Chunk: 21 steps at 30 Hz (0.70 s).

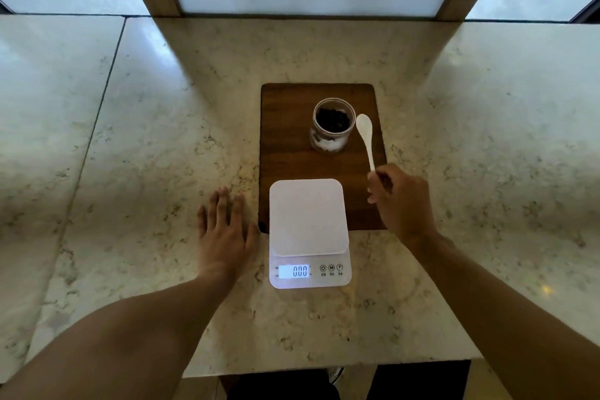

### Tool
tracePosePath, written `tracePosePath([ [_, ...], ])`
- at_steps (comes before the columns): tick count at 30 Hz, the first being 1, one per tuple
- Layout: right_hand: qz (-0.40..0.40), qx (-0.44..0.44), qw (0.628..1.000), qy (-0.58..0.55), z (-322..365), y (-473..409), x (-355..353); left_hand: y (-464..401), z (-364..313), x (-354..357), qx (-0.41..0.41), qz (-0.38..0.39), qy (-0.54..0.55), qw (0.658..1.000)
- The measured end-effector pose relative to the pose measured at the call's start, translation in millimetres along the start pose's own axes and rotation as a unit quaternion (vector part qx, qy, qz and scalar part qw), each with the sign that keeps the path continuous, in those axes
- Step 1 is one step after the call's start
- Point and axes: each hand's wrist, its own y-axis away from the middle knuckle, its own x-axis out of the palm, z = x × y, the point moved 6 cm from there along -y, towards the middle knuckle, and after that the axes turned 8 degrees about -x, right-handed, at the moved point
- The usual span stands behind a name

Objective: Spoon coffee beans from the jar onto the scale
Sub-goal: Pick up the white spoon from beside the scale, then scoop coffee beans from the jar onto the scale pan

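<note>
Spoon (pixel 365 136): white, thin, likely light and stiff; our right hand (pixel 397 201) pinches its handle end, bowl beside the jar rim.
Jar (pixel 331 125): clear, open, upright on the wooden board (pixel 292 156), holding dark coffee beans (pixel 332 120).
Scale (pixel 308 230): platform bare, reads 0.
Left hand (pixel 224 234): fingers (pixel 224 201) spread flat on the counter (pixel 162 140).

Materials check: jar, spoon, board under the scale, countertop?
Jar: clear glass or plastic, can't tell which; the beans show through the wall.
Spoon: white, smooth, slightly glossy; plastic or ceramic.
Board: dark brown wood, or a wood-look laminate, matte, faint grain.
Countertop: polished stone, likely marble or quartz; beige veining, window glare on it.
</note>
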Motion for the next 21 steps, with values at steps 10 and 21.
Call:
tracePosePath([
  [10, -0.035, -0.077, 0.993, 0.082, 18, -70, -7, 0, -2, -4, -0.005, 0.007, -0.013, 1.0],
  [21, 0.024, -0.093, 0.978, 0.188, 32, -101, 2, 1, -3, -6, -0.005, 0.016, -0.015, 1.0],
])
